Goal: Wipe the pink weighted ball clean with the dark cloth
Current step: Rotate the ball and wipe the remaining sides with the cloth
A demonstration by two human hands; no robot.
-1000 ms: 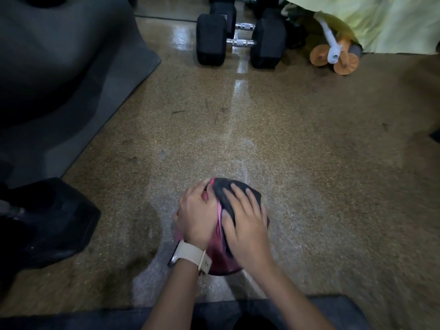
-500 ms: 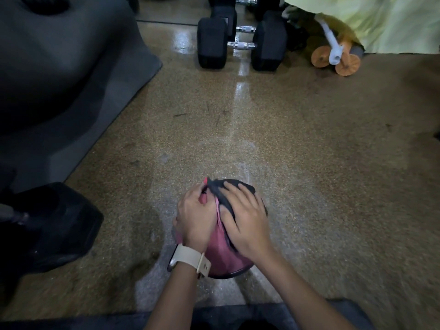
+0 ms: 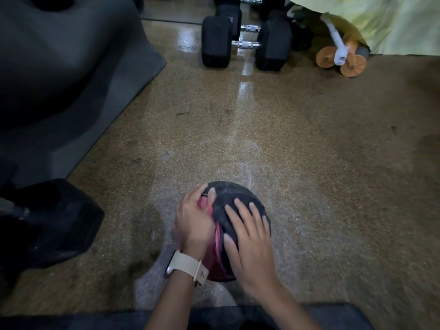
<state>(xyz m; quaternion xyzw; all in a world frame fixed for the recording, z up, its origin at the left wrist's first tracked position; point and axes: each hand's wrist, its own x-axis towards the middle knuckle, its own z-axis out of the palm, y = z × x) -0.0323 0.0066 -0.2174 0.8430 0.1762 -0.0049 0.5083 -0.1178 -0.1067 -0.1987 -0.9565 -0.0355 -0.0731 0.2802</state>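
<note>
Now our left hand cups the round pink weighted ball; our right hand, fingers flat, presses the dark cloth atop it.

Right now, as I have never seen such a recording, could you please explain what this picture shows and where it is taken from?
There is no machine here: a person works bare-handed, and the single picture comes from a camera worn on their head, looking forward and down. On the speckled floor sits the pink weighted ball, mostly covered by the dark cloth. The left hand, with a watch on its wrist, curls round the ball's side to steady it. The right hand presses flat on the cloth, fingers spread. Farther off stand black dumbbells and an orange-wheeled roller. A dark mat lies to the left.
</note>
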